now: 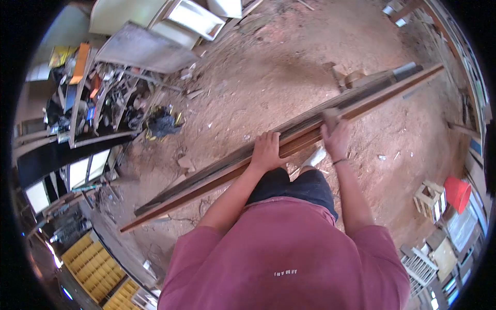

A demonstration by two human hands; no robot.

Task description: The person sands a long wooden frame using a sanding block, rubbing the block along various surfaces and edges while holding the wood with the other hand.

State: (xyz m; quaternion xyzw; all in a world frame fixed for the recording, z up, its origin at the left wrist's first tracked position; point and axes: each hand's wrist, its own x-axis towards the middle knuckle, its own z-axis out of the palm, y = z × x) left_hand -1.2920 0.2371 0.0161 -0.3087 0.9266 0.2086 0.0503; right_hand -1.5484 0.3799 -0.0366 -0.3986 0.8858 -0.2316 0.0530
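Note:
A long reddish-brown wooden plank [206, 187] runs diagonally in front of me, beside a darker, weathered timber [194, 177] on its far side. My left hand [266, 153] lies on the wood near the middle, fingers stretched across it and thumb apart. Farther right along the plank, my right hand [337, 139] is closed on a small brown block [331, 117] that rests at the plank's upper face. Whether the block is bare wood or wrapped in sandpaper I cannot make out. The fingers partly hide the block.
Reddish dirt floor [248, 82] with scattered chips surrounds the timbers. A cluttered shelf [103, 103] stands at the left, below a leaning grey panel [147, 49]. At the right are a wooden crate [429, 200] and a red bucket [456, 194]. Yellow trays [93, 264] sit lower left.

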